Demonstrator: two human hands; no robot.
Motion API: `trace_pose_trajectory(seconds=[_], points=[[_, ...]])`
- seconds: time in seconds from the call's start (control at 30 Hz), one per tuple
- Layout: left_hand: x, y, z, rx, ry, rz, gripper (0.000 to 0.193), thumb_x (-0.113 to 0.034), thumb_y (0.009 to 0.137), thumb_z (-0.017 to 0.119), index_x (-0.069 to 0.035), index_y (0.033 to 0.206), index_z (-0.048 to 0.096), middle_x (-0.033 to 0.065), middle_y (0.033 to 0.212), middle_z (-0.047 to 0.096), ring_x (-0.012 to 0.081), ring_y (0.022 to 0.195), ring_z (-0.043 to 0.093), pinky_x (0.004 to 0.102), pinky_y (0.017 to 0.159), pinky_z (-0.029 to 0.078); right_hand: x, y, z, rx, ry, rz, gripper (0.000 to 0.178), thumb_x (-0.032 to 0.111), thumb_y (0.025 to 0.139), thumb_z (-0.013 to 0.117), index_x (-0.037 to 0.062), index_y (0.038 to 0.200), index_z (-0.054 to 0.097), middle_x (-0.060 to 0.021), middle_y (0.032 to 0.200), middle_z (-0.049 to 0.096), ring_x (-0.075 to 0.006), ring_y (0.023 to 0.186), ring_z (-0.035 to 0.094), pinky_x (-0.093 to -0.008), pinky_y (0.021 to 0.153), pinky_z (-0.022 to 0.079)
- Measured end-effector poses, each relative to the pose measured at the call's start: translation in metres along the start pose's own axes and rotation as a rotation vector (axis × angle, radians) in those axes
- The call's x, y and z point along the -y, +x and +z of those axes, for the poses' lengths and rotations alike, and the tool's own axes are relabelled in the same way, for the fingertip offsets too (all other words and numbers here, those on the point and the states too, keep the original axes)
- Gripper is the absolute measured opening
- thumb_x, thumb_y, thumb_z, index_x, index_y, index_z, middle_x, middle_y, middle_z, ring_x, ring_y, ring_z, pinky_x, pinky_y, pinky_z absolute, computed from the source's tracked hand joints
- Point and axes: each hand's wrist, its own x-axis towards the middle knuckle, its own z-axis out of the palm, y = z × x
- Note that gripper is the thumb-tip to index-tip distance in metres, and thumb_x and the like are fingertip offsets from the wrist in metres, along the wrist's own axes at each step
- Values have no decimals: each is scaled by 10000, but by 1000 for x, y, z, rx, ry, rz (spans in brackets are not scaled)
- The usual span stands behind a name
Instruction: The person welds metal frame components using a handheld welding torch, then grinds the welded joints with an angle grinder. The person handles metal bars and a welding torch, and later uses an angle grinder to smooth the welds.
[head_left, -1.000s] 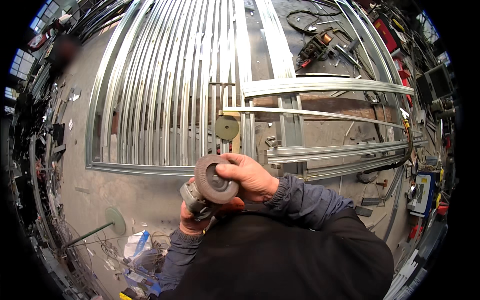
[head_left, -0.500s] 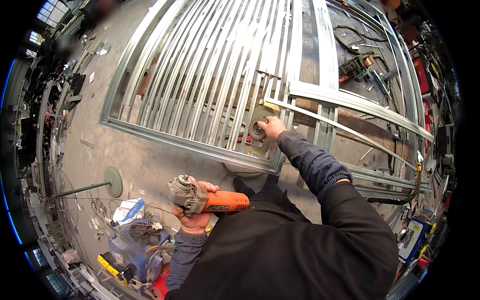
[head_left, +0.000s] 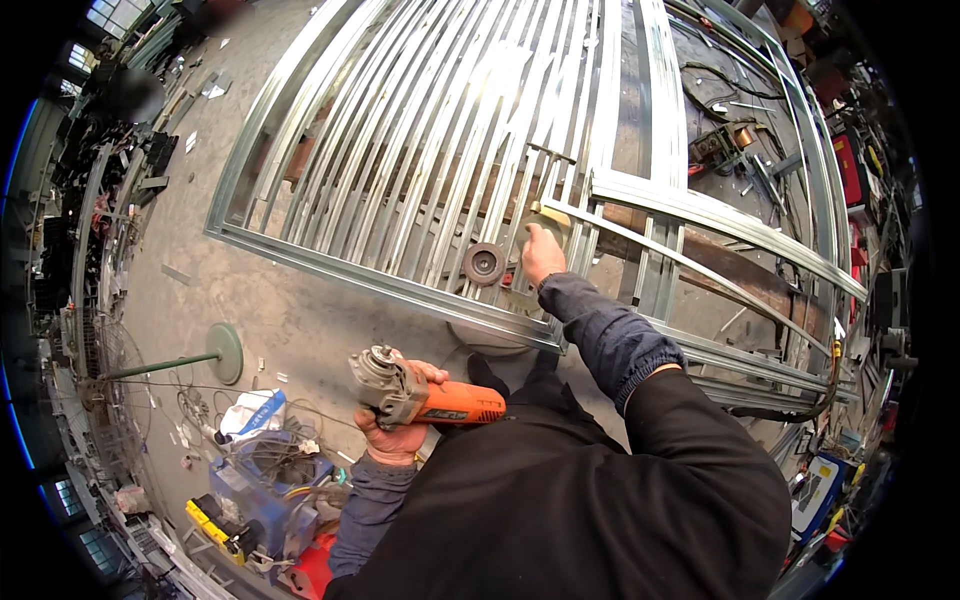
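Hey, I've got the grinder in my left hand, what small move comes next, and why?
Perhaps bring the right hand to the orange grinder and fit a disc: its spindle looks bare, the left hand supports the tool, and the brown disc lies off it. What the right fingers hold is unclear.

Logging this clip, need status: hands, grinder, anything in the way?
Left hand gripping orange angle grinder, no disc fitted. Right hand over slatted metal frame, its hold unclear. Possible obstruction: dark round wheel on frame, beside right hand.
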Motion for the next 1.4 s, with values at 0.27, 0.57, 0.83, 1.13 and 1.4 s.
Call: trace_pose_trajectory(seconds=[0.27, 0.57, 0.83, 1.13, 1.4], points=[[0, 0, 0, -32, -59, -28, 986, -764, 756, 812, -105, 1422, 504, 129, 1141, 680, 324, 1122, 649, 564, 1097, 474, -6, 0, -3, 237, -451, -61, 734, 525, 977, 710, -38, 1422, 557, -225, 1163, 756, -392, 1089, 743, -504, 901, 603], [4, 12, -2, 10, -206, -83, 984, -948, 832, 574, -100, 1331, 579, 122, 1107, 676, 329, 1066, 644, 568, 1077, 475, 51, -26, -78, 51, -311, -170, 314, 318, 1046, 595, 43, 997, 739, -168, 993, 765, -374, 930, 755, -506, 810, 598], [48, 44, 15, 303, -345, -476, 738, -735, 990, 537, -67, 1282, 658, 99, 1164, 663, 302, 1099, 678, 527, 1063, 521, 186, -193, -217, -338, 295, -600, 162, 84, 937, 753, 28, 1087, 773, -110, 742, 637, -249, 647, 644, -374, 577, 523], [133, 16, 48, 393, -537, -742, 577, -562, 1055, 553, -80, 1361, 638, 105, 1284, 701, 258, 1177, 686, 422, 1041, 569, 137, -298, -261, -492, 14, -790, 434, 42, 769, 843, -1, 1193, 756, -48, 739, 571, -239, 608, 565, -367, 541, 474], [254, -41, 53, 974, 677, -288, 441, -330, 1108, 528, -65, 1454, 600, 67, 1433, 662, 196, 1330, 617, 372, 1141, 473, 50, -393, -317, -594, -82, -773, 478, 149, 811, 886, 2, 1237, 728, -30, 775, 582, -221, 640, 587, -346, 584, 519]])
